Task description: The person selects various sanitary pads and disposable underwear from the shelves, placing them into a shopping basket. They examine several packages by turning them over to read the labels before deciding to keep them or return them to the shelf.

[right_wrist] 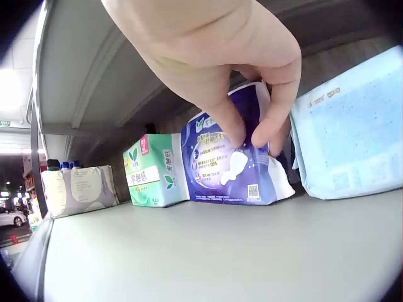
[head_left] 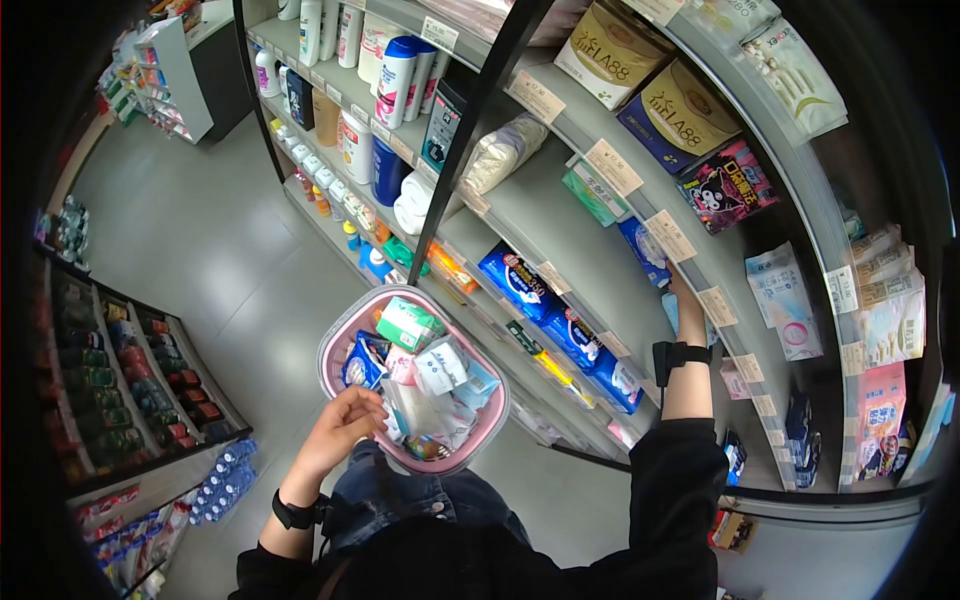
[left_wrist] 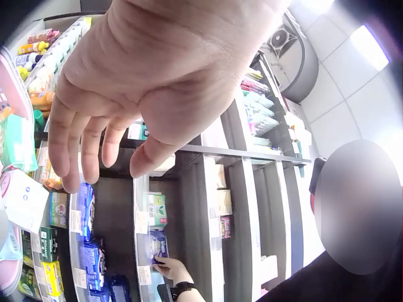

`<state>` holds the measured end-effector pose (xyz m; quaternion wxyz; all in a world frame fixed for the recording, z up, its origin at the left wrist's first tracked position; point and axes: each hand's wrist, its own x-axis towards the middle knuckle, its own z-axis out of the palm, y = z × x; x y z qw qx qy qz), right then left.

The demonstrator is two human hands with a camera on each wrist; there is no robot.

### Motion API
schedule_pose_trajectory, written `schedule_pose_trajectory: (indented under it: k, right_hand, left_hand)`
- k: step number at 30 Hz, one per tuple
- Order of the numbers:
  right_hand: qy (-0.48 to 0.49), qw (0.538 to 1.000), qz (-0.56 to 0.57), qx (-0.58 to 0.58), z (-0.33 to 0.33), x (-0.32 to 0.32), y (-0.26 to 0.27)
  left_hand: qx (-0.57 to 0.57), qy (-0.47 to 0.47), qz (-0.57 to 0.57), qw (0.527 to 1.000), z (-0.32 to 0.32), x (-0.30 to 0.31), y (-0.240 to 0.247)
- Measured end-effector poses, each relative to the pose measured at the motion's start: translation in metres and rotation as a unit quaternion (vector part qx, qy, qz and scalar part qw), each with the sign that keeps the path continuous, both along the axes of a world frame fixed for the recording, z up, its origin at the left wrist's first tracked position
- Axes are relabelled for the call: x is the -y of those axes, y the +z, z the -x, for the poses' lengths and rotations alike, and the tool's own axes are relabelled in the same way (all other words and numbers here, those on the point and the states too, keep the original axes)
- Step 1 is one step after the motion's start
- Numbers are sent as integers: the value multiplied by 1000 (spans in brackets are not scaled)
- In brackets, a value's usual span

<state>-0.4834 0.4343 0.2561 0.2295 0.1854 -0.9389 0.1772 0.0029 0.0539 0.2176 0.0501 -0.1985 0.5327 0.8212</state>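
Note:
In the right wrist view, my right hand point(right_wrist: 233, 69) pinches a purple-blue pack of sanitary pads point(right_wrist: 217, 167) between thumb and fingers. The pack's lower edge is at the shelf surface point(right_wrist: 157, 251). Beside it are a green and white pack point(right_wrist: 151, 173) and a light blue pack point(right_wrist: 352, 126). My left hand point(head_left: 342, 432) is over the near left rim of a pink basket point(head_left: 440, 463), its fingers loosely bent around nothing. Packaged goods fill the basket, including a green and white pack point(head_left: 408, 322) and a dark blue packet point(head_left: 363, 365).
Blue packs point(head_left: 518, 280) line the lower shelf, and gold LA88 boxes point(head_left: 612, 55) stand higher up. A dark upright post point(head_left: 455, 150) separates this section from bottles point(head_left: 395, 80) to the left. Drink racks point(head_left: 130, 370) stand on the floor's left side.

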Motion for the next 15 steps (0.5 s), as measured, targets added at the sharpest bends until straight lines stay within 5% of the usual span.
schedule_pose_trajectory:
  k: [5, 8, 10, 15]
  right_hand:
    - [-5, 997, -72, -30, -12, -3, 15]
    - [31, 987, -58, -144, -64, 22, 56]
    - [-130, 972, -197, 18, -101, 41, 90]
    - [-125, 974, -136, 133, -87, -32, 61]
  left_hand:
    - [16, 23, 45, 999, 2, 4, -14]
    - [23, 28, 51, 998, 4, 4, -17]
    - [27, 23, 49, 998, 6, 5, -15]
    - [35, 10, 50, 998, 11, 3, -12]
